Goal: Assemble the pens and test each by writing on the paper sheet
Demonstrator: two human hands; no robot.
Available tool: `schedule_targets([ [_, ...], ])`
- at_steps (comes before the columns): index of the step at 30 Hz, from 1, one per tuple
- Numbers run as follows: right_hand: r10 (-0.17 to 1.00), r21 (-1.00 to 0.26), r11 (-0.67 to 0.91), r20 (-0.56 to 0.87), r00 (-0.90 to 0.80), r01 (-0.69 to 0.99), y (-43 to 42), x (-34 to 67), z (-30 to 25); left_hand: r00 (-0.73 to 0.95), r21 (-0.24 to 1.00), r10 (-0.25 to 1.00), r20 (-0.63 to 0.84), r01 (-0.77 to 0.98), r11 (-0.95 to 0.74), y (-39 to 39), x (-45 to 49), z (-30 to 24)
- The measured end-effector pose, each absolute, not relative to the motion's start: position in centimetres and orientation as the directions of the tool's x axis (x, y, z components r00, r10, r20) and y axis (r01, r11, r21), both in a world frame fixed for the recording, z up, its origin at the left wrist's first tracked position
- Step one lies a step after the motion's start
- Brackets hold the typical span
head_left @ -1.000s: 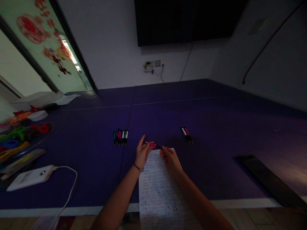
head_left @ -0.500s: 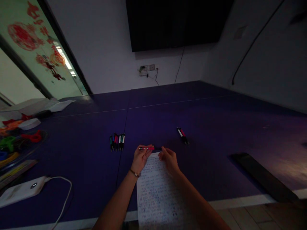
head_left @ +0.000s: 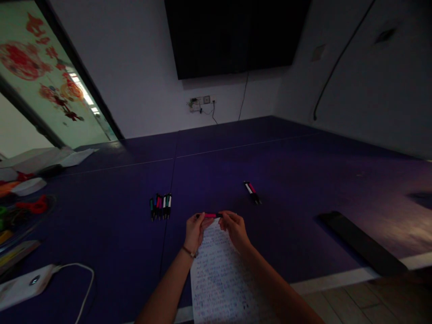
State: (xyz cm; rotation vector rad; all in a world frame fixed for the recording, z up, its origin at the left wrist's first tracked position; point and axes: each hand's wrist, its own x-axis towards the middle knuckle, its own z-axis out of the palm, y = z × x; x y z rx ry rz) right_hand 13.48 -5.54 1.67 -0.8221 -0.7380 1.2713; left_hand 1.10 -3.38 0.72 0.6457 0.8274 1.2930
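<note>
Between my two hands a pink and black pen lies level, just above the top of a handwritten sheet of paper. My left hand pinches its left end. The fingers of my right hand are closed round its black right end. To the left, several pens with green, blue, pink and white barrels lie side by side in a row. Two more pens, one white and one pink, lie together to the right.
A long dark flat object lies at the table's right front edge. On the left are a white power bank with a cable, red scissors handles and papers. A black screen hangs on the wall behind the purple table.
My left fingers have closed over the pen's left end, and my right hand has moved left along it. The whole view has shifted slightly.
</note>
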Motion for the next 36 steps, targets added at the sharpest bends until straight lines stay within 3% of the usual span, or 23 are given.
schedule_targets([
  [6, 0.958, -0.919, 0.055, -0.061, 0.279, -0.391, -4.8, 14.4, 1.2, 0.081, 0.802, 0.984, -0.161, -0.571, 0.178, -3.3, 1.0, 0.7],
  [9, 0.957, -0.956, 0.127, 0.049, 0.284, -0.266, -4.5, 15.1, 1.2, 0.032, 0.8, 0.987, -0.16, -0.581, 0.149, -3.1, 0.9, 0.6],
  [11, 0.959, -0.945, 0.172, 0.096, 0.268, -0.277, -4.4, 15.3, 1.3, -0.014, 0.79, 0.986, -0.163, -0.601, 0.122, -2.9, 0.8, 0.5],
  [14, 0.974, -0.952, 0.012, -0.058, 0.221, -0.305, -4.4, 15.4, 1.2, -0.001, 0.789, 0.986, -0.164, -0.6, 0.131, -2.7, 0.6, 0.5],
  [16, 0.971, -0.966, -0.105, -0.15, 0.186, -0.234, -4.4, 15.4, 1.1, 0.038, 0.802, 0.986, -0.165, -0.577, 0.157, -2.6, 0.6, 0.4],
  [18, 0.982, -0.984, -0.065, -0.093, 0.163, -0.168, -4.4, 15.4, 0.9, 0.043, 0.808, 0.985, -0.166, -0.568, 0.161, -2.6, 0.5, 0.4],
  [21, 0.99, -0.973, 0.054, 0.023, 0.137, -0.225, -4.3, 15.4, 0.8, 0.006, 0.795, 0.987, -0.159, -0.592, 0.132, -2.5, 0.5, 0.3],
  [25, 0.978, -0.955, -0.158, -0.186, 0.093, -0.252, -4.3, 15.3, 0.6, 0.03, 0.803, 0.988, -0.152, -0.579, 0.141, -2.5, 0.4, 0.2],
  [29, 0.997, -0.956, -0.066, -0.077, 0.025, -0.284, -4.5, 15.3, 0.7, -0.015, 0.803, 0.986, -0.168, -0.582, 0.128, -2.4, 0.5, 0.1],
  [33, 0.976, -0.927, -0.208, -0.218, -0.002, -0.313, -4.7, 15.2, 0.9, -0.005, 0.813, 0.985, -0.171, -0.566, 0.138, -2.3, 0.5, 0.2],
  [36, 0.988, -0.953, -0.142, -0.153, 0.02, -0.269, -4.5, 15.1, 0.6, -0.02, 0.817, 0.986, -0.163, -0.563, 0.123, -2.3, 0.5, 0.1],
])
